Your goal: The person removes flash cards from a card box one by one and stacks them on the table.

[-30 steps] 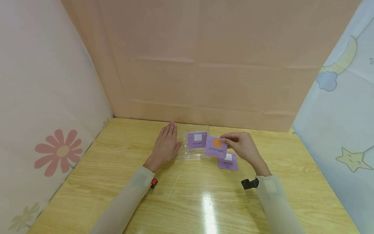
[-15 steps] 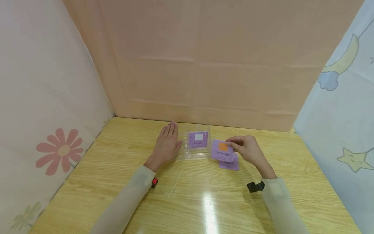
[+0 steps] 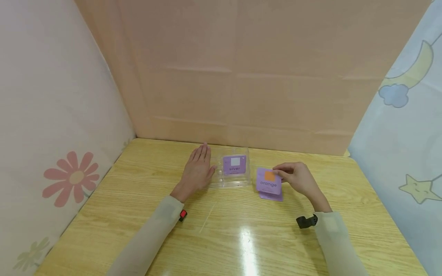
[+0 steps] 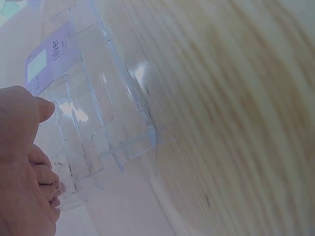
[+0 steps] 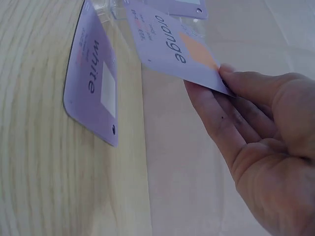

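Observation:
My right hand (image 3: 299, 179) pinches a purple card (image 5: 172, 46) labelled "orange" by one edge, thumb on top and fingers beneath. In the right wrist view the card is raised off the table. A purple "white" card (image 5: 93, 78) lies on the table below it; in the head view the orange card (image 3: 268, 184) covers most of it. To the left stands a clear plastic box (image 3: 236, 184) with compartments, and a "silver" card (image 3: 234, 165) lies in it. My left hand (image 3: 196, 168) rests on the box's left side with straight fingers, thumb over its edge.
The wooden table (image 3: 145, 214) meets a tan backdrop (image 3: 224, 96) just behind the box. Printed cloth panels stand at left and right. A strong light reflection shows on the table's front part.
My right hand has carried the orange card rightward and toward me, away from the box and over the white card. My left hand stays in place.

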Available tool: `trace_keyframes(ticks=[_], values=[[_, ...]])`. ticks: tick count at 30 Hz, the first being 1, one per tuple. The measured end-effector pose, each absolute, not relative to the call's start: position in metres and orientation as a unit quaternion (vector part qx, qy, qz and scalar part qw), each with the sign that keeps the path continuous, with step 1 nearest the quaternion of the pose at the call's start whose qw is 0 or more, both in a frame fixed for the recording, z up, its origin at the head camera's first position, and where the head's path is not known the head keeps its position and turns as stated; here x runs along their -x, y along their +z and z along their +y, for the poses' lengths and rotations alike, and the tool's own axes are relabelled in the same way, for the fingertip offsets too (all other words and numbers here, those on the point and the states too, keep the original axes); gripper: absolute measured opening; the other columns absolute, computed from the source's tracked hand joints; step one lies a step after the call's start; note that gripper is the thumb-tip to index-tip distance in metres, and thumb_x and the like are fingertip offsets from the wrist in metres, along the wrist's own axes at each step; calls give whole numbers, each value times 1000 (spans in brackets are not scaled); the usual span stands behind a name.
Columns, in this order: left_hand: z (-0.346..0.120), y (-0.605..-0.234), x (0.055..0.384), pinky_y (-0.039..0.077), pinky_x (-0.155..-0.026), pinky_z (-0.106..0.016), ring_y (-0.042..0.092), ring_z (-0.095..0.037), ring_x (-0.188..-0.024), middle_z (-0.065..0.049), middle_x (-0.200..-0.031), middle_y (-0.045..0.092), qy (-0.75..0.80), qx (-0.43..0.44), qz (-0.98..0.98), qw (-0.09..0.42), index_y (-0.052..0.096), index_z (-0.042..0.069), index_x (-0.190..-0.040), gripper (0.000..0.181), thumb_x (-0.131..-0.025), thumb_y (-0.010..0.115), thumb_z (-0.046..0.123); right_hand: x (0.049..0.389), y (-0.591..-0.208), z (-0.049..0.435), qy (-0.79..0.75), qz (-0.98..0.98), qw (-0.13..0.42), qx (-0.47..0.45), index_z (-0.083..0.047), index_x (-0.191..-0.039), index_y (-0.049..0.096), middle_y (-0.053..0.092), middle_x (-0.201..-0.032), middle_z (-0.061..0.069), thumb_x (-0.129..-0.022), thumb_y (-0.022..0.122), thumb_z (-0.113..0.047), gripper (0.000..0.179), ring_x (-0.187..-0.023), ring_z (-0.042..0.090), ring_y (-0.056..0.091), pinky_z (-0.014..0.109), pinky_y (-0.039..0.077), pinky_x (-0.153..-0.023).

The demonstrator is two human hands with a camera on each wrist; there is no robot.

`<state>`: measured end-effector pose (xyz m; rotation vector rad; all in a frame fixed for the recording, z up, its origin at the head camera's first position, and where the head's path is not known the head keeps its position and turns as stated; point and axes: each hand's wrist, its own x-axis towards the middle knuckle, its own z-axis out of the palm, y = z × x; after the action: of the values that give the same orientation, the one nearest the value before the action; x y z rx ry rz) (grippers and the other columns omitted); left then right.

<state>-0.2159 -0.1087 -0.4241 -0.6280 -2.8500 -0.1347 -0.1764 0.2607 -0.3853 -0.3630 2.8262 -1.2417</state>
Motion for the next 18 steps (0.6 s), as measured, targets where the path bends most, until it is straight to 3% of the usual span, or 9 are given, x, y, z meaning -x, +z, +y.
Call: trace_keyframes(ticks=[18], values=[[-108, -429, 218, 18, -136, -48, 21, -35, -164, -24, -174, 20, -39, 210, -971, 106, 21, -8, -164, 76, -111, 48, 39, 185, -402, 275, -395, 912, 55, 93, -1, -122, 77, 79, -111, 19, -104, 66, -16, 26, -85, 17, 74, 37, 66, -74]])
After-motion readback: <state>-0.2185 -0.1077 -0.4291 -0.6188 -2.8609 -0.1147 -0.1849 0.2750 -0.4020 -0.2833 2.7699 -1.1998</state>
